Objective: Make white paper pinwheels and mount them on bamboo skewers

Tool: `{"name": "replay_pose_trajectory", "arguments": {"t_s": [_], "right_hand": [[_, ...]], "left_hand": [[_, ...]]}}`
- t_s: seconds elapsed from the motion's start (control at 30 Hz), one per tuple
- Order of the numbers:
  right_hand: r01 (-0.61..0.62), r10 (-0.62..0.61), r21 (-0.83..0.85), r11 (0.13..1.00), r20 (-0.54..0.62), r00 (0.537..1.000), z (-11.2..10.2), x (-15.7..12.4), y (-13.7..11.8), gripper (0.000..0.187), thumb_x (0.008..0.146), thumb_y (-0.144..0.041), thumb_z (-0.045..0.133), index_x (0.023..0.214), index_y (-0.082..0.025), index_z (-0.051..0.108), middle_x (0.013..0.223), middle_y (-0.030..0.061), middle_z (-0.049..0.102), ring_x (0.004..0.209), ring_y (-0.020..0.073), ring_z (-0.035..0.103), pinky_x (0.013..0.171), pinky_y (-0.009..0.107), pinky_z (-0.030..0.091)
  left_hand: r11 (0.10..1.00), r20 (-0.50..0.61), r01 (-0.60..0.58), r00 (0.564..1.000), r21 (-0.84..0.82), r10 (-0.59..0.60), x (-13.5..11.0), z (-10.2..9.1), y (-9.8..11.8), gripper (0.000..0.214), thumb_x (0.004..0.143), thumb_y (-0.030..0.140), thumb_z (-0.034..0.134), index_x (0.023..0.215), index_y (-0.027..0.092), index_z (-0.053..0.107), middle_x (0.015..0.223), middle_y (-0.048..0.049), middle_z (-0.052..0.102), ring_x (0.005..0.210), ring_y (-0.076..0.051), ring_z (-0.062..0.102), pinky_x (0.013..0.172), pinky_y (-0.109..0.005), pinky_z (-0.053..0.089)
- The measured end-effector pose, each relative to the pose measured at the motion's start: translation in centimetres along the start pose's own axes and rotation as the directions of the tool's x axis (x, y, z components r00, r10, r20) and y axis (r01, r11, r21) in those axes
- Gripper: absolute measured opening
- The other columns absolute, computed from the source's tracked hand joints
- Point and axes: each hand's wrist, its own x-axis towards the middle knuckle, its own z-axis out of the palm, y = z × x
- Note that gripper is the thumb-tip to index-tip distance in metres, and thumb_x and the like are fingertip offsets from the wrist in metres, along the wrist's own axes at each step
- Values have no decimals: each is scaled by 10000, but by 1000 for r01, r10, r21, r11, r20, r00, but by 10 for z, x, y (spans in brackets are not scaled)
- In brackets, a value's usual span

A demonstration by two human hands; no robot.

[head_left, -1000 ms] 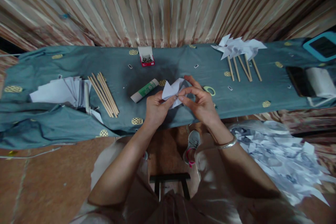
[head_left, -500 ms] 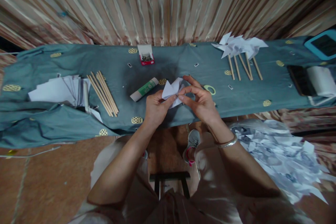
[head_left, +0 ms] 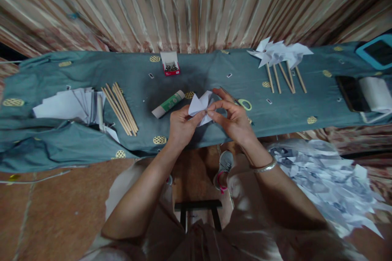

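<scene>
Both my hands meet over the middle of a table under a teal cloth (head_left: pixel 92 138). My left hand (head_left: pixel 182 125) is closed on a folded white paper pinwheel (head_left: pixel 200 105), holding it from below. My right hand (head_left: pixel 233 117) pinches the centre of the same paper with thumb and forefinger, the other fingers curled above it. A green and white glue stick (head_left: pixel 168 104) lies just left of the paper. A small red and white box of pins (head_left: pixel 170 65) sits open at the table's far edge.
Wooden sticks (head_left: pixel 120 108) and a stack of white paper (head_left: pixel 65 106) lie at the left. Finished pinwheels on sticks (head_left: pixel 280 59) lie at the far right, with a tape ring (head_left: pixel 244 104), a dark phone (head_left: pixel 349 93) and a white roll (head_left: pixel 375 94). Paper scraps (head_left: pixel 327 179) pile up on the floor.
</scene>
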Motion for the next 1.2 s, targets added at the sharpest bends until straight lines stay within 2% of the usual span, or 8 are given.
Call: {"name": "replay_pose_trajectory", "arguments": {"t_s": [0.37, 0.63, 1.2], "right_hand": [[-8, 8, 9, 1000, -19, 1000, 3, 0, 0, 115, 764, -371, 728, 766, -261, 693, 1382, -10, 557, 1431, 241, 334, 1204, 437, 198], [-19, 19, -5, 1000, -17, 1000, 6, 0, 1, 155, 761, -411, 713, 764, -258, 687, 1360, 15, 576, 1399, 242, 385, 1188, 445, 222], [-71, 71, 49, 996, 5, 997, 11, 3, 6, 171, 745, -421, 706, 768, -254, 684, 1382, 29, 562, 1391, 238, 402, 1176, 435, 258]], "left_hand": [[1000, -5, 16, 1000, -14, -17, 0, -1, -3, 185, 650, 328, 773, 709, 154, 752, 649, -2, 682, 593, -131, 574, 585, -243, 450], [998, 42, 56, 998, -41, -54, -2, -5, -1, 266, 632, 396, 795, 716, 148, 753, 671, -6, 683, 601, -128, 574, 600, -243, 460], [996, 18, 83, 996, -31, -82, -1, -10, 1, 292, 611, 413, 797, 737, 153, 757, 647, 2, 678, 575, -129, 560, 584, -250, 452]]}}
